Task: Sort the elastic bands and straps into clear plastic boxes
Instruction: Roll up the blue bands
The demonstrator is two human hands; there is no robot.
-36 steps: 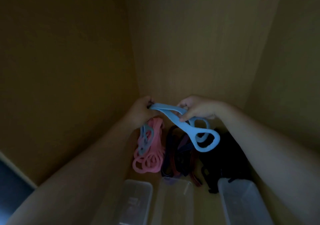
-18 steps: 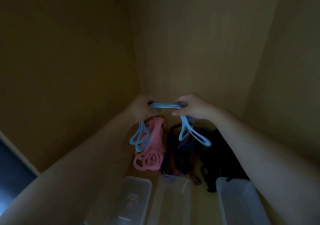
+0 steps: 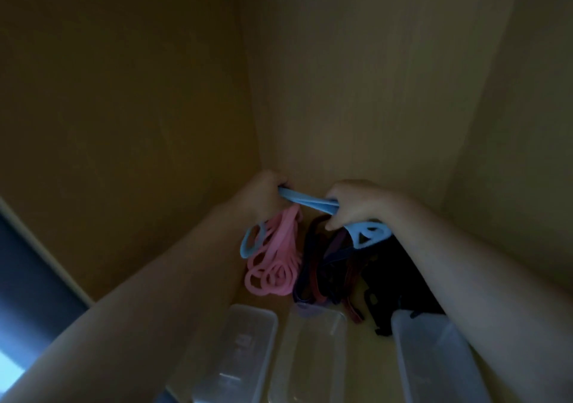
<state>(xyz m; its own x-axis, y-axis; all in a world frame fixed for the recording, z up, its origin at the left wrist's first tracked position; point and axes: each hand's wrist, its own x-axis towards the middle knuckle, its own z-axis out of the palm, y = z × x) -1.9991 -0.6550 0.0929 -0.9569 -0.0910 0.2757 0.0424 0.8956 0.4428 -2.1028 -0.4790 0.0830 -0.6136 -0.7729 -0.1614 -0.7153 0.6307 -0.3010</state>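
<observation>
Your left hand (image 3: 263,198) and right hand (image 3: 350,207) both grip blue band (image 3: 305,202), fingers curled. Dim light; dark straps (image 3: 328,266) tough to separate, clear boxes (image 3: 313,356) cut off.

At centre frame, I am gripping a light blue band (image 3: 305,201) of smooth, matt, rubbery-looking material between my left hand (image 3: 262,199) and my right hand (image 3: 353,208). Just below, the pink bands (image 3: 276,263) are showing the same soft matt finish, while the dark straps (image 3: 322,272) beside them are looking dull and cloth-like. Along the bottom edge, the clear plastic boxes (image 3: 242,340) are giving off a faint gloss. Matt wood-grain panels (image 3: 356,77) are filling the upper frame.
</observation>
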